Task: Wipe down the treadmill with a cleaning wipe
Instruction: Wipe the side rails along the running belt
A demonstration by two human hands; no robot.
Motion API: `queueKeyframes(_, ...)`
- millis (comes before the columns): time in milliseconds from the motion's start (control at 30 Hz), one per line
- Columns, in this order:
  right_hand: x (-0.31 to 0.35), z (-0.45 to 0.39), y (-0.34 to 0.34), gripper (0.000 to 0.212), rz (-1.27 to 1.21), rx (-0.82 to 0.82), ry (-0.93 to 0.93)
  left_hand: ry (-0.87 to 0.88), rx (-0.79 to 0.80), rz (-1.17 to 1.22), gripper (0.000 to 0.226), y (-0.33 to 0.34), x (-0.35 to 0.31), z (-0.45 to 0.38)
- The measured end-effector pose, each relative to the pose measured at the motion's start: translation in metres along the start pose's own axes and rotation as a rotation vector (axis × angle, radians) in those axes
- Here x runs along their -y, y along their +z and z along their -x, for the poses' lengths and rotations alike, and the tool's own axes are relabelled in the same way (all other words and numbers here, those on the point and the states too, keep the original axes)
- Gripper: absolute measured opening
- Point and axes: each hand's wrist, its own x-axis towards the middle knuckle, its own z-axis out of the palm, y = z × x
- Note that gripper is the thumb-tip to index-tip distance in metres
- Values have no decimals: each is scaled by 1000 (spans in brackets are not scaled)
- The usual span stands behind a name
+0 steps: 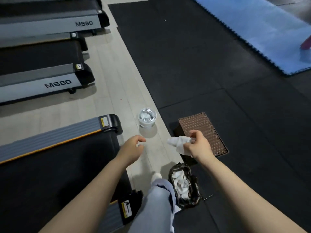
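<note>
Near the rear corner of the closest treadmill (55,165), a person is standing with both bare arms reaching forward over the pale floor strip. Their right hand (197,145) is pinching a crumpled white cleaning wipe (178,142) between thumb and fingers, holding it in the air above the near edge of a brown perforated block (203,132) that is lying on the dark rubber flooring (193,64). Their left hand (133,147) is hanging released, fingers loosely curled and grasping nothing, just right of the treadmill's black belt end. Slightly beyond the two hands, a white wipe tub (147,117) is sitting open on the pale floor, with a wipe poking up inside it. Closer in, beside the person's leg in light trousers (156,207), a small bin lined with a black bag (184,184) is holding used white wipes. Farther off on the left, two more treadmills (42,83) marked MS80 are lined up side by side. At the far right, a blue foam mat (262,31) is lying across the dark floor.
</note>
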Motion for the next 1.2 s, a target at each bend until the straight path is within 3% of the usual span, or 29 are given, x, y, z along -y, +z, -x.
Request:
queueKeyframes(67, 15, -29, 12, 45, 29, 23, 13, -50, -34, -6, 33, -11, 8, -23)
queueKeyframes(200, 58, -94, 36, 10, 51, 83, -32, -105, -76, 44, 31, -46, 21, -81)
queueKeyframes(433, 181, -220, 119, 6, 57, 276, -140, -236, -153, 116, 30, -142, 58, -188)
queueKeyframes(733, 298, -305, 252, 4, 246, 617, -329, -452, -420, 152, 31, -232, 104, -219)
queueKeyframes(1000, 364, -350, 351, 15, 501, 1010, -572, -821, -706, 299, 36, -225, 125, -188)
queueKeyframes(1200, 410, -364, 382, 22, 607, 1131, -656, -1043, -876, 368, 44, -194, 108, -169)
